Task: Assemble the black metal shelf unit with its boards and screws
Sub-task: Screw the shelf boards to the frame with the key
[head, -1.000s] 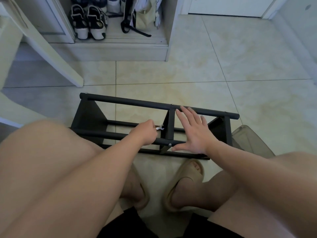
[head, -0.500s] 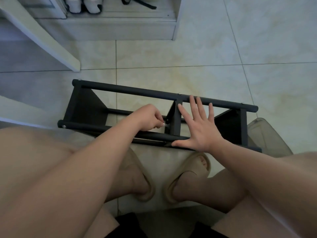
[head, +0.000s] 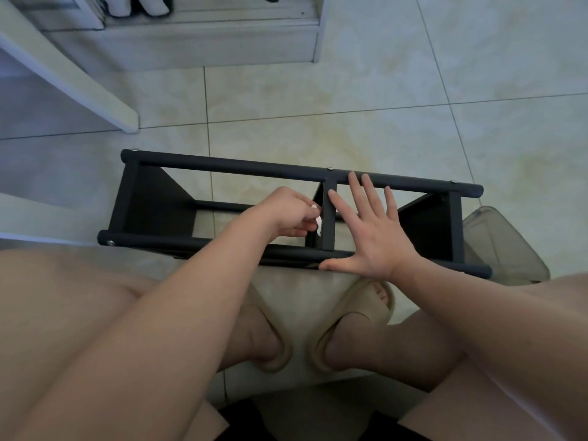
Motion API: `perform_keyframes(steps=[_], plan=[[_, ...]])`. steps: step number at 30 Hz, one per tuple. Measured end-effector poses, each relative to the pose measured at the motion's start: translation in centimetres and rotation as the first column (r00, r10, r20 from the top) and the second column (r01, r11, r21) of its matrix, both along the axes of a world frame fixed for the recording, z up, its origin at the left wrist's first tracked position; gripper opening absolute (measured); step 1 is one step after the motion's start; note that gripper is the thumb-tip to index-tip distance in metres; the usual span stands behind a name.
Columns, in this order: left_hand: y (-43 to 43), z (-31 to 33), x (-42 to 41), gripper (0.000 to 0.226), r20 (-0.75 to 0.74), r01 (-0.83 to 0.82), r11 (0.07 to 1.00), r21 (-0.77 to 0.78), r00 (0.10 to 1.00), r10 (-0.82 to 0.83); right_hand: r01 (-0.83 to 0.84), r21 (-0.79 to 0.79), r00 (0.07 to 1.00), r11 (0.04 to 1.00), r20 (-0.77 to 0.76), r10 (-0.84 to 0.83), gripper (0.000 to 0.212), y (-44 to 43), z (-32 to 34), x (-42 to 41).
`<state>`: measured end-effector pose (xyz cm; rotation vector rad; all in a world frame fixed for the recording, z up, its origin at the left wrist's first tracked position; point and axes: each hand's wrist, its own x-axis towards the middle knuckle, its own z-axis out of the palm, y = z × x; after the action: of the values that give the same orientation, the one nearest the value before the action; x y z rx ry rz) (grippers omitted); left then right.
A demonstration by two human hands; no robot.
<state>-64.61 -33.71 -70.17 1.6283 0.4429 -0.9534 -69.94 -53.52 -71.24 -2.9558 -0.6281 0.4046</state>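
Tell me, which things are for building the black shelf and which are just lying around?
For the job: black shelf frame; small pale tool pinched in the left hand; right hand flat on the frame.
Just lying about: clear plastic bin; shoes in the cabinet; beige slippers being worn.

single head cam, wide angle, pointing steeply down and a bit forward, close above the knees (head: 63,297), shelf frame (head: 254,167) mid-shot on the floor (head: 350,90)
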Motion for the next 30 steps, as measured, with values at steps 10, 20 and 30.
perform_keyframes(steps=[10, 20, 30], plan=[[-0.65, -0.15, -0.23, 0.004, 0.019, -0.058, 0.997, 0.051, 0.998, 0.057, 0.007, 0.015, 1.0, 1.0, 0.013, -0.007, 0.124, 0.08, 0.07, -0.09], [-0.74, 0.14, 0.0, 0.003, 0.042, -0.094, 0.989, 0.118, 0.995, 0.09, 0.007, 0.012, 1.0, 1.0, 0.014, -0.007, 0.124, 0.06, 0.08, -0.08], [-0.56, 0.37, -0.12, 0.006, 0.017, -0.065, 0.992, 0.108, 0.998, 0.063, 0.01, 0.03, 1.0, 0.999, 0.01, -0.01, 0.124, 0.09, 0.28, -0.14]])
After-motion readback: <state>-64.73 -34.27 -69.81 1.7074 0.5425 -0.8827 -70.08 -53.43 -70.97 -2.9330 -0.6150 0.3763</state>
